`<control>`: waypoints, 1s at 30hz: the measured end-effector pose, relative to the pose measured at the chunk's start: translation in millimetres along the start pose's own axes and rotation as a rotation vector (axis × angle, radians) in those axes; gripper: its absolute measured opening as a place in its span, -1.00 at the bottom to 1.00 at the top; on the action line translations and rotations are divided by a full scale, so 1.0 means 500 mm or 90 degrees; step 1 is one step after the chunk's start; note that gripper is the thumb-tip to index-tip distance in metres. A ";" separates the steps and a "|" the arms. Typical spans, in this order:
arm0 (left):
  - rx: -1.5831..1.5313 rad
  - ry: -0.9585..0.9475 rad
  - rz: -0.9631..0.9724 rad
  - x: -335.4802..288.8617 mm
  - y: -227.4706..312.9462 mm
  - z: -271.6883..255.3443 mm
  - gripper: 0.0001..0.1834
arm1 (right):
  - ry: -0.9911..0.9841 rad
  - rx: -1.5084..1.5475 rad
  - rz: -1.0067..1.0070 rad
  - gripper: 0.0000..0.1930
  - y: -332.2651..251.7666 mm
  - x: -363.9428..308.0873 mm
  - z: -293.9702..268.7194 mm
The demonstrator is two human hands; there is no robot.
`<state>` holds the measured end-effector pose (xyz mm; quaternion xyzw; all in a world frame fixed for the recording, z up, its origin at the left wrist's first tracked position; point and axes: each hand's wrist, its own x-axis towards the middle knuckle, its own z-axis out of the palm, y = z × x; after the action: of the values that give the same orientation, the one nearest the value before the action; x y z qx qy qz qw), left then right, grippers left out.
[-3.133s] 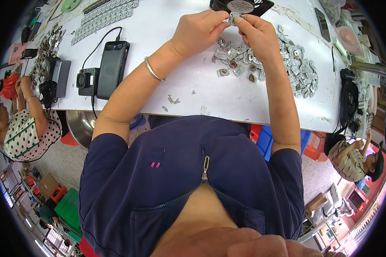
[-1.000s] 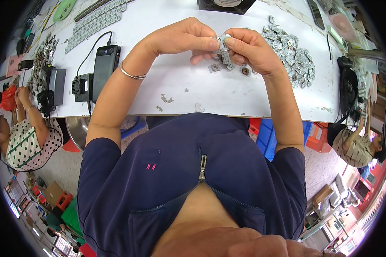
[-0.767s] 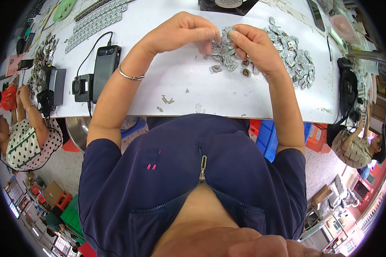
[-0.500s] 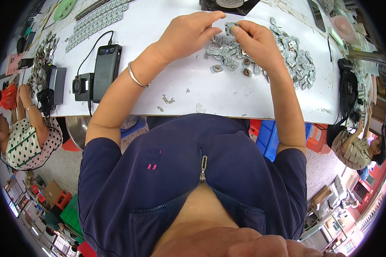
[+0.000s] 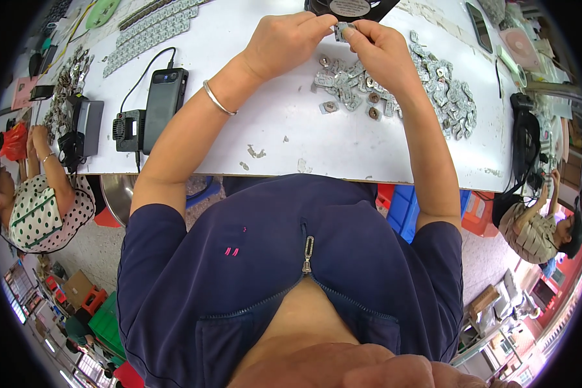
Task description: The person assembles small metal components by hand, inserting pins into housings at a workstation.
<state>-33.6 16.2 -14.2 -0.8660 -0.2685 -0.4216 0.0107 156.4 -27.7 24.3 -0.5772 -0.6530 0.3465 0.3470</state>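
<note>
My right hand [image 5: 387, 57] pinches a small grey, squarish metal piece [image 5: 343, 32] between thumb and fingers above the far side of the table. At the left edge of this piece, the thumb and forefinger of my left hand [image 5: 290, 44] are pressed together. Whatever lies between those left fingertips is too small to make out. Below both hands is a loose heap of similar grey pieces [image 5: 346, 85], some with round brown centres. A larger pile of them [image 5: 456, 103] spreads to the right, partly behind my right wrist.
A black fan-like device [image 5: 349, 9] stands just beyond my hands. Left of my left arm lie a black power bank [image 5: 165, 107] and a cabled black device [image 5: 129, 131]. Sheets of joined grey pieces [image 5: 150, 42] lie far left. Co-workers sit at both sides.
My left hand has moved right and its spread fingers have closed at the edge of the piece. My right hand has lifted the piece slightly farther away and to the left.
</note>
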 end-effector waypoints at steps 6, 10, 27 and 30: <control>-0.103 0.067 -0.131 0.022 0.022 -0.015 -0.73 | 0.034 0.002 -0.005 -0.71 0.021 0.037 0.001; -0.105 0.045 -0.176 0.025 0.040 -0.029 -0.77 | 0.080 0.037 -0.030 -0.71 0.005 0.035 0.015; -0.304 -0.180 -0.193 -0.014 0.077 0.019 -0.81 | 0.064 -0.062 0.008 -0.77 0.034 -0.110 -0.008; -0.171 -0.170 -0.093 -0.018 0.069 0.027 -0.74 | 0.177 -0.074 -0.055 -0.81 0.047 -0.114 -0.023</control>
<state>-11.9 -14.2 -22.4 -0.8861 -0.2709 -0.3350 -0.1708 183.5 -81.7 7.3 -0.6098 -0.6420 0.2098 0.4146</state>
